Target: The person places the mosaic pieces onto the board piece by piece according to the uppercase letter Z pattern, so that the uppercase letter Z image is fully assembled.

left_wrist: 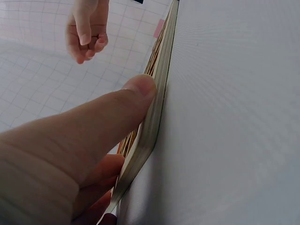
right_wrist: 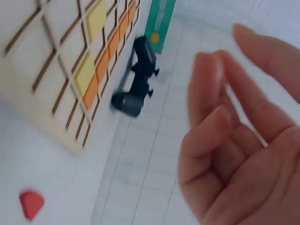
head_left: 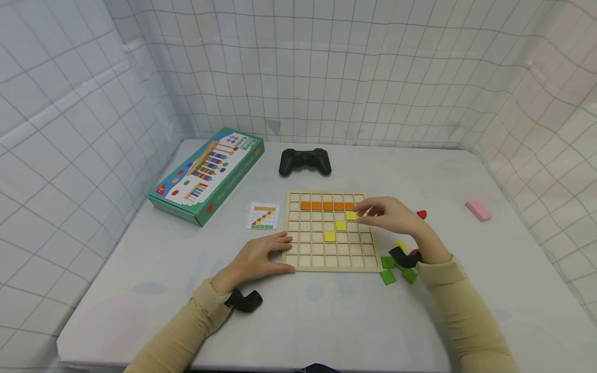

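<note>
A wooden grid board (head_left: pixel 332 270) lies flat on the table. Several orange tiles (head_left: pixel 316 206) form a row near its far side, and three yellow tiles (head_left: pixel 341 226) run diagonally below. At the board's near left corner, my left hand (head_left: pixel 256 256) holds the edge, thumb (left_wrist: pixel 140 89) against the near side and fingers on the left side. Over the board's right side hovers my right hand (head_left: pixel 391 215), beside the farthest yellow tile (head_left: pixel 351 215). The right wrist view shows this hand's fingers loosely bent, with nothing between thumb and fingertips.
A pattern card (head_left: pixel 263 216) lies left of the board. Loose green tiles (head_left: pixel 387 277), a red piece (head_left: pixel 422 214) and a yellow piece (head_left: pixel 400 245) are scattered at right. Farther out are a black game controller (head_left: pixel 305 161), a boxed game (head_left: pixel 210 176) and a pink block (head_left: pixel 478 210).
</note>
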A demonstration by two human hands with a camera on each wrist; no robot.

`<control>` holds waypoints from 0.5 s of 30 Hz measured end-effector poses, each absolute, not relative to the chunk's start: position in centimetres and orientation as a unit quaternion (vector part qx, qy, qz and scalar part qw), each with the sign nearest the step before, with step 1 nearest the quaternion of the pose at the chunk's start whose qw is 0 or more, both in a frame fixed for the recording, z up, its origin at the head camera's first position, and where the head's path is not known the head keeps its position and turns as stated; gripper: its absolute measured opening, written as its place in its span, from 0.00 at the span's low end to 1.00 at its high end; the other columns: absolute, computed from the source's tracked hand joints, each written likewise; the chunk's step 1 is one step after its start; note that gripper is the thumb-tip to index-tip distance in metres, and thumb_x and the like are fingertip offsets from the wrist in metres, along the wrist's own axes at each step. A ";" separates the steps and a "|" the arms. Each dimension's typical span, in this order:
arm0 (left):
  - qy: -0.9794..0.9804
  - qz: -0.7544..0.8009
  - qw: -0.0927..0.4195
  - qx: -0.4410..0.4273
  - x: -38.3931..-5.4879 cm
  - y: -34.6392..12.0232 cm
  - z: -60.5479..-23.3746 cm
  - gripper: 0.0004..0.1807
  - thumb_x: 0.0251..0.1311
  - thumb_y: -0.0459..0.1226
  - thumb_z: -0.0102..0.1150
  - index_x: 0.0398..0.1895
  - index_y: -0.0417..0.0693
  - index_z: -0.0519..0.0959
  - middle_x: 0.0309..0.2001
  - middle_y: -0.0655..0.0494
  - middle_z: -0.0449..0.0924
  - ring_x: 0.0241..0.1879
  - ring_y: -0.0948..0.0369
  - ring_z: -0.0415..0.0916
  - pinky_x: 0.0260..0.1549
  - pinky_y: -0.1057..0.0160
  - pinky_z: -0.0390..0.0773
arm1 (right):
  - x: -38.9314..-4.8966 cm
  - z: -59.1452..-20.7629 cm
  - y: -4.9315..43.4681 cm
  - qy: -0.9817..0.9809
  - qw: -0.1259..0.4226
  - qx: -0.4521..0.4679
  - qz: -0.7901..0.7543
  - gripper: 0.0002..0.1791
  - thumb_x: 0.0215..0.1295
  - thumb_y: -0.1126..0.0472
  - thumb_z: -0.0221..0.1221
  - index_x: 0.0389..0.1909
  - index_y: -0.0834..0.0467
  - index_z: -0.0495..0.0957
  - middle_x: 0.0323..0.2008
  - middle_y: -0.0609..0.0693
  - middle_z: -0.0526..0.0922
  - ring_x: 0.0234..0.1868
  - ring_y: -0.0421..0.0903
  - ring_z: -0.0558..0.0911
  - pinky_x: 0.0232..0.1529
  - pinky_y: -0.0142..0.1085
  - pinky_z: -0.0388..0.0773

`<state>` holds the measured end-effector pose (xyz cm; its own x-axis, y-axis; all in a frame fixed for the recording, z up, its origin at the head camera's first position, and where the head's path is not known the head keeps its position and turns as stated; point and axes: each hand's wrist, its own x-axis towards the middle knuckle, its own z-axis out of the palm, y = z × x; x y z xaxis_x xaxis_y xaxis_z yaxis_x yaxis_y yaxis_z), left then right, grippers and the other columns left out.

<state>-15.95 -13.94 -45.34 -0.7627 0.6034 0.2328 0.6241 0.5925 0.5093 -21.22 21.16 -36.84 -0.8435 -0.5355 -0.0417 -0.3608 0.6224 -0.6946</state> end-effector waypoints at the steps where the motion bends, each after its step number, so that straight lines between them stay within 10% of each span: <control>1: -0.892 -0.293 0.018 -0.344 -15.9 -13.9 -45.3 0.35 0.46 0.57 0.68 0.52 0.43 0.80 0.58 0.55 0.75 0.63 0.58 0.66 0.60 0.57 0.68 | -21.1 -36.6 21.8 0.889 0.118 -0.251 -0.364 0.19 0.62 0.53 0.61 0.52 0.58 0.79 0.42 0.48 0.82 0.37 0.48 0.79 0.38 0.39 0.77; 15: -0.889 -0.297 0.021 -0.347 -16.0 -14.0 -45.5 0.35 0.45 0.57 0.69 0.53 0.42 0.80 0.58 0.55 0.75 0.63 0.59 0.65 0.60 0.57 0.67 | -18.8 -37.0 28.9 0.889 0.060 -0.162 -0.424 0.17 0.67 0.54 0.56 0.50 0.60 0.78 0.43 0.59 0.81 0.40 0.53 0.80 0.39 0.32 0.77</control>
<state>-16.01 -14.00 -45.49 -0.7586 0.6040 0.2443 0.6295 0.5826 0.5142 -18.81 28.94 -36.99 -0.9405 -0.3383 0.0305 -0.2366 0.5881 -0.7734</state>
